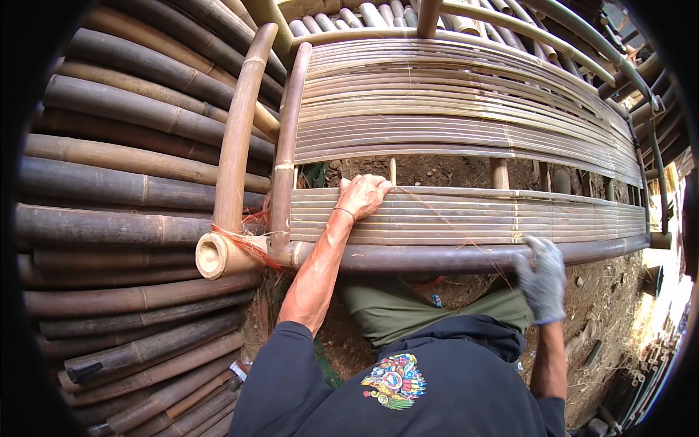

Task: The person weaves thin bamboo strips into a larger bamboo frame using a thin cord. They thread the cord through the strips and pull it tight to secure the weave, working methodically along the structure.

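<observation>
A bamboo bench frame lies before me, its seat made of long thin bamboo slats (451,215). My bare left hand (364,198) curls its fingers over the far edge of the near slat band, beside a short upright bamboo peg (393,172). From near those fingers a thin orange strand (444,217) slants down toward my right hand (542,280). That hand wears a grey glove and is at the dark front rail (437,258); its fingers are smeared, so whether it holds the strand is hidden.
Bamboo poles (131,226) are stacked along the left side. A thick pole end (211,256) wrapped with orange twine (251,247) juts out at the near left corner. Beyond the gap between slat bands, bare soil (444,173) shows. More poles (364,16) lie behind.
</observation>
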`<move>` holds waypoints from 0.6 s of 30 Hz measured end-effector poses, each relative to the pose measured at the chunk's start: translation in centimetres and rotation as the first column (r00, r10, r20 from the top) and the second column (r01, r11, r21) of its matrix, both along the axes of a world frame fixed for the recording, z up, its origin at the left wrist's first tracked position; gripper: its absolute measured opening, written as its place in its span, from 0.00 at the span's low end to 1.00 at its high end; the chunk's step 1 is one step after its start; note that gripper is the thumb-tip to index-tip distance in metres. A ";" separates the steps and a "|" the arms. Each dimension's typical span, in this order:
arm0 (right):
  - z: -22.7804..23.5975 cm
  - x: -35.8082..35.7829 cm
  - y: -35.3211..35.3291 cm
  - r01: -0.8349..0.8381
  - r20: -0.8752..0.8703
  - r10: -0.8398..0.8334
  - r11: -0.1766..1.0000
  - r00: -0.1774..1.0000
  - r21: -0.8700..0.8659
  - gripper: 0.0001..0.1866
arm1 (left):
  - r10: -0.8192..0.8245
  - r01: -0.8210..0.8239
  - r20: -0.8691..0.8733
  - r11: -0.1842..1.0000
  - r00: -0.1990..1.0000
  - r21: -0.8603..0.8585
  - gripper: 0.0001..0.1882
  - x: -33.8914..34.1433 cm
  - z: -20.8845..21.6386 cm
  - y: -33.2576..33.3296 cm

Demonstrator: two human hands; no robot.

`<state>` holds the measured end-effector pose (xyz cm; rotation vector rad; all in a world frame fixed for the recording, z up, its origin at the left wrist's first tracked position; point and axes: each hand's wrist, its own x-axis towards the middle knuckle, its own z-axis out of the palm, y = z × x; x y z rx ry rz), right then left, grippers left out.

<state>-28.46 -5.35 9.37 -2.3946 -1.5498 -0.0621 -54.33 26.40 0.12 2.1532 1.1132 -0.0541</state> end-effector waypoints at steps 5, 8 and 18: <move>-4.9 -10.9 16.7 -0.204 0.051 0.204 0.979 0.978 -0.008 0.19 | 0.070 -0.072 0.022 0.993 0.997 0.098 0.22 -0.2 -0.9 -0.2; -6.8 -13.0 19.5 -0.148 0.164 0.172 0.978 0.971 -0.148 0.10 | 0.044 -0.048 0.023 0.974 0.999 0.219 0.24 -0.3 -1.7 -0.9; 2.9 -7.2 18.0 -0.474 -0.709 0.291 0.878 0.642 -0.069 0.15 | -0.012 0.011 0.005 0.988 1.000 0.151 0.23 -0.1 -1.0 -1.1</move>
